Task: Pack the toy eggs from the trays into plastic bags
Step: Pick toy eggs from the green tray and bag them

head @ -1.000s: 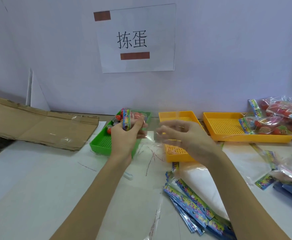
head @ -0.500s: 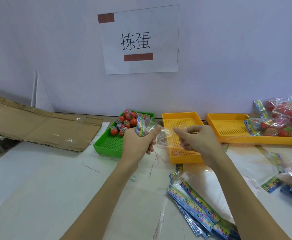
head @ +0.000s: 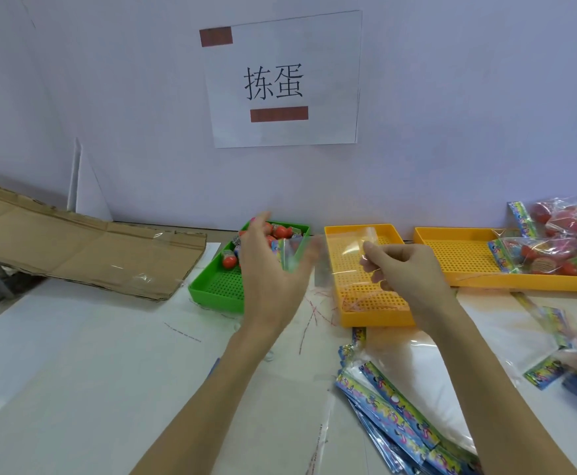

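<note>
above the white table (head: 74, 371), my right hand (head: 407, 272) pinches a clear plastic bag (head: 341, 258) by its edge over the empty yellow perforated tray (head: 369, 313). my left hand (head: 273, 272) is blurred over the green perforated tray (head: 211, 289), its fingers spread and loose; whether it touches the bag's colourful printed end i cannot tell. red toy eggs (head: 280, 232) sit at the green tray's far end. filled bags of eggs (head: 554, 255) lie on a second yellow tray (head: 458, 258) at right, and flat empty bags (head: 396, 409) are stacked near me.
</note>
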The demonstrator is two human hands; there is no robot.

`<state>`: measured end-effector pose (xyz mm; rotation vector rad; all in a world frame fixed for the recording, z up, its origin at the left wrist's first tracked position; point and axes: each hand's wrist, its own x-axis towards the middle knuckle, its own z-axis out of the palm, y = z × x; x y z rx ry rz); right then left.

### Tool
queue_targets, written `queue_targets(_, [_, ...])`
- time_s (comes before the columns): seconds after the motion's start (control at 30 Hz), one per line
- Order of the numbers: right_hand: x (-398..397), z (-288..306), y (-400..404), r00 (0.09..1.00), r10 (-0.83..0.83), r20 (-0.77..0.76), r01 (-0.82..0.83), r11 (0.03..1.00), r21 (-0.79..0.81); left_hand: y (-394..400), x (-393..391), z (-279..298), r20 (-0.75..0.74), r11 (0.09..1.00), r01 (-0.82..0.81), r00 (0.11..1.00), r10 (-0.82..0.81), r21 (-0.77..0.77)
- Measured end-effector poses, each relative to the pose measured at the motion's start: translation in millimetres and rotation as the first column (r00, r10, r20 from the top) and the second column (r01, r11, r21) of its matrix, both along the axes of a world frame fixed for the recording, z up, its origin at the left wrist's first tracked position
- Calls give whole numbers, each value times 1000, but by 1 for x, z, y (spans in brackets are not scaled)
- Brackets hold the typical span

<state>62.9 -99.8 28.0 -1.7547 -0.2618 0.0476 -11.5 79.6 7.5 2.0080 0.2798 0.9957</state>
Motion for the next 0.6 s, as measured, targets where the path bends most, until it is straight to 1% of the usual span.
queue_targets(0.03, [1,0,0,1000,1,7,-1,1000,3,3,-2,1,51,968,17,998,-30,249])
queue_targets(0.07, [1,0,0,999,35,-15,-34,999,40,7,-3,4,35,880,81,993,-110,467])
queue_targets(0.1, [0,0,0,994,92,-57,-87,992,96,10,-3,6,-33,757,153,985,-171,635])
queue_targets(0.13, [-1,1,0,981,161,-110,-142,976,163,11,-2,7,-88,629,187,979,-185,754])
queue_targets(0.17, [-2,2,0,960,228,-163,-189,956,225,9,-1,5,-93,530,173,980,-174,830])
queue_targets(0.2, [-3,3,-1,940,278,-200,-221,938,266,6,0,3,-53,484,128,985,-166,866])
queue_targets(0.23, [-4,4,-1,927,306,-216,-242,929,280,2,-1,1,5,499,87,984,-180,862])
queue_targets(0.27, [-5,5,0,923,322,-211,-259,925,277,1,-2,1,41,564,86,977,-209,822])
queue_targets(0.3, [-5,7,1,927,328,-184,-276,926,259,0,-3,1,45,657,127,970,-238,743])
queue_targets(0.37, [-8,10,4,955,291,-53,-278,945,171,2,-5,5,15,838,228,963,-270,496])
queue_targets(0.4, [-10,11,4,960,274,53,-278,955,106,4,-6,7,-8,895,280,955,-296,347])
queue_targets(0.43, [-12,12,4,942,283,179,-294,955,37,5,-7,10,-37,923,338,941,-337,184])
queue_targets(0.47, [-13,11,5,904,311,293,-312,949,-43,5,-7,13,-68,919,393,918,-391,29])
queue_targets(0.5, [-13,9,7,865,333,375,-299,943,-147,6,-7,15,-85,890,444,888,-452,-100])
queue_targets(0.53, [-13,7,9,839,341,425,-255,935,-247,8,-8,15,-92,858,478,861,-500,-189])
queue_targets(0.57, [-12,6,11,824,340,454,-210,926,-313,10,-9,15,-105,840,490,846,-523,-235])
queue_targets(0.6, [-12,5,13,818,338,465,-189,922,-338,12,-9,15,-127,837,488,840,-528,-248])
